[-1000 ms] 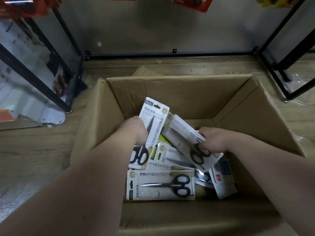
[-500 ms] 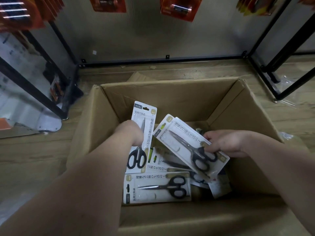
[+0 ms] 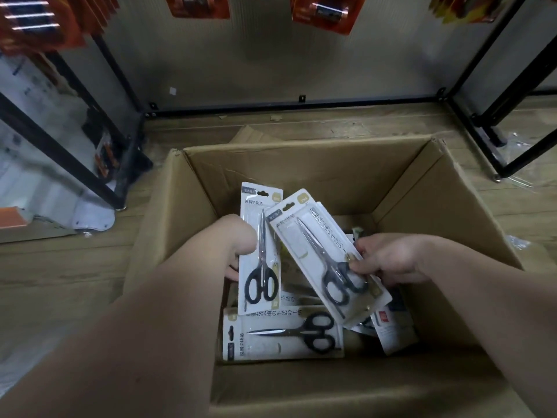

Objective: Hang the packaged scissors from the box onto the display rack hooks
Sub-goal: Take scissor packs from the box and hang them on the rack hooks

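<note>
I am early in the job: nothing from this cardboard box [image 3: 301,147] is hanging on the display rack [image 3: 331,101] in this view, and I am only lifting the first pieces out.

My left hand [image 3: 238,248] is gripping the upright scissors pack [image 3: 260,251] by its left edge. The fingers are wrapped behind the card and mostly hidden, with one fingertip showing below the wrist. My right hand [image 3: 388,257] is pinching the tilted scissors pack [image 3: 319,251] near the black handles, thumb on the front and the other fingers curled underneath. The two packs are overlapping at their upper ends, both raised above the heap but inside the box walls.

Plenty is waiting below. A flat scissors pack [image 3: 283,333] is lying face up against the near wall, and more loose packs [image 3: 394,330] are piled at the right, partly covered, so I cannot count them.

The box is sitting on the wooden floor [image 3: 60,267], just in front of the rack's bottom bar. Orange blister packs [image 3: 322,13] are hanging along the top edge, but the hooks themselves are out of view, so I cannot tell which ones are free. By my reckoning, the whole hanging stage is ahead of me: raising both packs, finding the hang holes at their tops, and threading each onto a hook, then coming back for the rest.
</note>
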Available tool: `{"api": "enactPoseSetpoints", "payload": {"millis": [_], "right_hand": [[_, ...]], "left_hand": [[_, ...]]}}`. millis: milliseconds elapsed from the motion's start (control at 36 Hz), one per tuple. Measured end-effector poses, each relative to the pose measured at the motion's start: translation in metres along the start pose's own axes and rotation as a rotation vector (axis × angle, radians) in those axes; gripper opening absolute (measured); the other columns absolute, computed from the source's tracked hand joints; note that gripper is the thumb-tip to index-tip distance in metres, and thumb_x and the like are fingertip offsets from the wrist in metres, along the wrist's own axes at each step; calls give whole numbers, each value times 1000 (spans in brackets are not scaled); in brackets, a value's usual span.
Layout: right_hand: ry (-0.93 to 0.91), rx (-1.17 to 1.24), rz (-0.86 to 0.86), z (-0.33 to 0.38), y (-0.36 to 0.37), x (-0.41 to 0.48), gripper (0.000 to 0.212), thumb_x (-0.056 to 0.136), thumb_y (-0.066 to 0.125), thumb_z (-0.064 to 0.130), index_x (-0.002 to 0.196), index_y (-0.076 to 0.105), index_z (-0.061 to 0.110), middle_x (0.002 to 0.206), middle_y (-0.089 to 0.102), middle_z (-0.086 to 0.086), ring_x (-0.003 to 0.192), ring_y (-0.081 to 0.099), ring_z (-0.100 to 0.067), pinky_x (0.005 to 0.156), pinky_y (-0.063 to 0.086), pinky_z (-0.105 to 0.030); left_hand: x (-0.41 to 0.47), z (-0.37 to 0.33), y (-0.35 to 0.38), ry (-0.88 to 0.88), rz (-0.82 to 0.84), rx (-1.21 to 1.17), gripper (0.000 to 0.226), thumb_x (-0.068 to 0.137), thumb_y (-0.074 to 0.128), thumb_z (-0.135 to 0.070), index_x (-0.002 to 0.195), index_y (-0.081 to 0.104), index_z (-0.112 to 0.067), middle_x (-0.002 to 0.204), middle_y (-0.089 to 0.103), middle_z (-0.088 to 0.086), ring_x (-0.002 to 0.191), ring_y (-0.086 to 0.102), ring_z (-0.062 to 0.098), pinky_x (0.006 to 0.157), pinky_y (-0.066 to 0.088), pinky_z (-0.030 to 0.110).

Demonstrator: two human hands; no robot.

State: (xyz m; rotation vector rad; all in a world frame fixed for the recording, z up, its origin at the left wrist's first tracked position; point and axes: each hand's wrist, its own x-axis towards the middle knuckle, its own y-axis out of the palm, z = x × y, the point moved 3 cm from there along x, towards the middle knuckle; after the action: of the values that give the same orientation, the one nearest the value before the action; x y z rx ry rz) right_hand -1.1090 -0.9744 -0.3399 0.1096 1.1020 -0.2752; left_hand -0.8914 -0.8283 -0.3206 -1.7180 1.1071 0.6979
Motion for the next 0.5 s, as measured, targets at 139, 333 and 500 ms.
{"api": "enactPoseSetpoints", "payload": {"millis": [139, 333, 500], "right_hand": [[-15, 37, 55, -2, 3, 2, 32, 95, 60, 3, 126, 57, 12, 117, 71, -14, 112, 67, -30, 101, 50, -52], [-1, 24, 85, -5, 4, 1, 34, 96, 57, -1, 130, 54, 5, 124, 67, -18, 118, 62, -34, 101, 49, -52], [-92, 71, 38, 9, 18, 3, 25, 99, 53, 0, 123, 56, 2, 120, 66, -21, 109, 64, -34, 94, 54, -47]], "left_hand": [[4, 4, -3, -62, 51, 24, 22, 104, 37, -3, 100, 57, -9, 87, 70, 13, 73, 68, 26, 51, 54, 38], [7, 8, 0, -87, 95, 53, 19, 103, 43, -4, 118, 55, -4, 107, 70, 21, 88, 70, 34, 55, 54, 43], [7, 9, 5, -54, 172, -9, 24, 102, 49, -5, 123, 59, -3, 109, 71, 18, 85, 70, 30, 43, 57, 35]]}}
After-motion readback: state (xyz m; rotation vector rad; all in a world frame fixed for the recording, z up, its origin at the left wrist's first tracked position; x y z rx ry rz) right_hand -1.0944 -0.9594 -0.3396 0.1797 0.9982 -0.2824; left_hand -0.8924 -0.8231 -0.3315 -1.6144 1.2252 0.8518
